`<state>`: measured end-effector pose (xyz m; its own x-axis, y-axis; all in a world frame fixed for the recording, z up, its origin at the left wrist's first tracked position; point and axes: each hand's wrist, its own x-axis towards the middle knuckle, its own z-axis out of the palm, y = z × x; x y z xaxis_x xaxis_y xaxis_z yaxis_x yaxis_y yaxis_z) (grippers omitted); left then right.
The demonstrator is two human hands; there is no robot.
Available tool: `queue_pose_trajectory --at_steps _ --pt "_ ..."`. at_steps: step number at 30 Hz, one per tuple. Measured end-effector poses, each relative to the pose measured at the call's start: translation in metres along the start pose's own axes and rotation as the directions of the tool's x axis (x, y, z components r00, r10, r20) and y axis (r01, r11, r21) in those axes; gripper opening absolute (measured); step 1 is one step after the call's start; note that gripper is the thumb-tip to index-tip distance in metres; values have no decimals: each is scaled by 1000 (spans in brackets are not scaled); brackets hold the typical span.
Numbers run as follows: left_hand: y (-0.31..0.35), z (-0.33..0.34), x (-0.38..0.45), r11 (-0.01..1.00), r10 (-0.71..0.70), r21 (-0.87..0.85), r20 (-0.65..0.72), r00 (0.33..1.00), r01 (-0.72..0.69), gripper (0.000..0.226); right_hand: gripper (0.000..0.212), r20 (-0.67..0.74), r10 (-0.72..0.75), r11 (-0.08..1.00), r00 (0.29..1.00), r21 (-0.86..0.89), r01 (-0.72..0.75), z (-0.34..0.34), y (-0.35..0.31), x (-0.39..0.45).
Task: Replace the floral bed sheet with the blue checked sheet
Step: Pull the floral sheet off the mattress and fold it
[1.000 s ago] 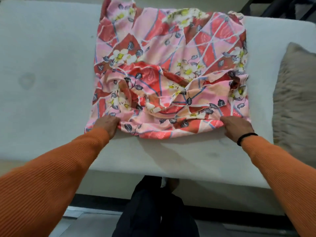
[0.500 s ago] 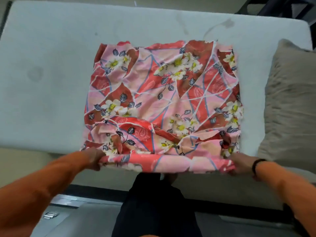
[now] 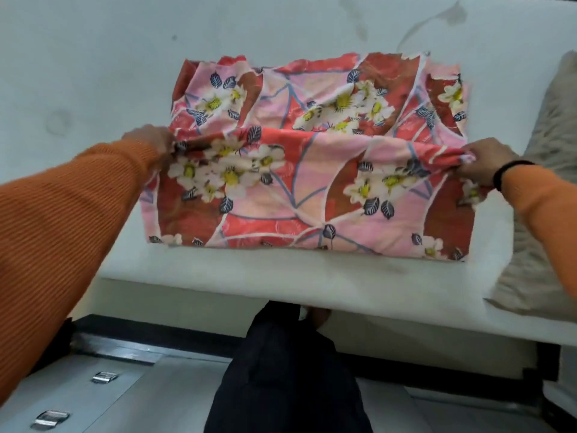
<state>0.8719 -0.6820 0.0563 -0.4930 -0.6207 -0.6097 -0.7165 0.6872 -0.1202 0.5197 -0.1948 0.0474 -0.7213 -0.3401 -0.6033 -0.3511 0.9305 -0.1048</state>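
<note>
— On the bare white mattress (image 3: 93,73), where's the folded pink-and-red floral bed sheet (image 3: 312,182)?
— Near its front edge, beside a beige pillow (image 3: 543,214).
— And the grip?
— Left hand (image 3: 153,142) and right hand (image 3: 484,160) each pinch a raised fold end, fingers closed tight.

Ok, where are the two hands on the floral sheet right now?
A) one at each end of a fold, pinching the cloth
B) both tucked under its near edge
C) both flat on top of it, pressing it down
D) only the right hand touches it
A: the left hand and the right hand each pinch one end of a fold lifted across the floral sheet, which lies on the bare mattress.
</note>
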Motion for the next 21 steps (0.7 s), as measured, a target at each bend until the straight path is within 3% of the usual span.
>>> queue_pose_trajectory --at_steps 1,3,5,8,10,12,16,21 --pt "3 1 9 1000 0 8 -52 999 0 37 10 -80 21 1000 997 -19 -22 5 -4 9" --pt "11 11 19 996 78 43 -125 989 -73 61 38 -213 0 995 977 -93 -20 23 -14 10" --pt "21 34 20 966 246 116 -125 961 -232 89 58 -237 -154 973 959 -204 106 53 -23 0" --pt "38 92 1 885 436 154 59 898 -440 116 102 33 -254 891 967 -380 248 108 -32 -25" --pt "47 135 -22 859 468 143 172 867 -492 133 122 218 -227 853 949 -425 302 144 -31 -44" --pt "53 169 -42 850 454 185 216 864 -493 145 135 292 -177 841 940 -452 299 173 -21 -58" --pt "59 199 -52 905 372 153 164 913 -397 135 119 195 -176 833 965 -493 251 188 -11 -62" --pt "63 188 -52 930 340 102 134 931 -354 87 91 123 -259 839 958 -463 286 179 -7 -57"
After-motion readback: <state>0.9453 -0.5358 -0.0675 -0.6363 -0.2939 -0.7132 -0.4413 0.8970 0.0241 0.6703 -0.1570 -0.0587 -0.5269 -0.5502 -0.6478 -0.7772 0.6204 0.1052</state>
